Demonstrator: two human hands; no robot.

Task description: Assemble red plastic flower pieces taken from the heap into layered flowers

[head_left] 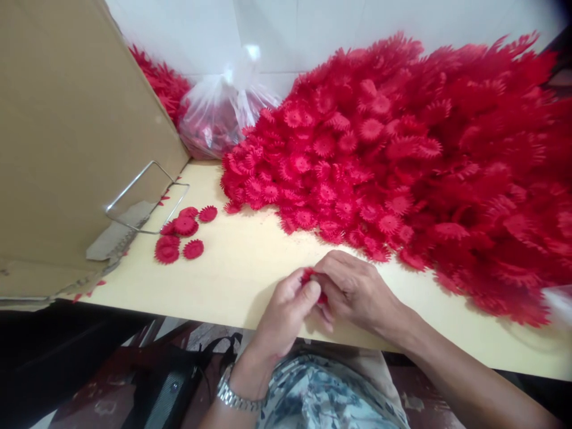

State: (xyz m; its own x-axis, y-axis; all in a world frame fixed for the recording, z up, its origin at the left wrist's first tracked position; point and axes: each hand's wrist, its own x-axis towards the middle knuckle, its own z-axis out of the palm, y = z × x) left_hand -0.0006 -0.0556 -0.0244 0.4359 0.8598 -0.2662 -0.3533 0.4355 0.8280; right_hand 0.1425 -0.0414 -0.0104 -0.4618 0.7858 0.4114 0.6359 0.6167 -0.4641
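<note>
Near the table's front edge, my left hand (288, 307) pinches a small red flower piece (307, 275) between thumb and fingers. My right hand (348, 286) meets it from the right, its fingers closed on the same red piece, which they mostly hide. Behind both hands spreads a large heap of red, fringed round flowers (357, 161). Left of my hands, several loose red discs (185, 225) lie on the pale yellow table (223, 274).
A large cardboard box (80, 131) stands at the left, with a bent metal wire frame (134, 182) by its torn lower edge. A tied clear plastic bag (218, 113) with red pieces sits against the tiled wall (277, 30).
</note>
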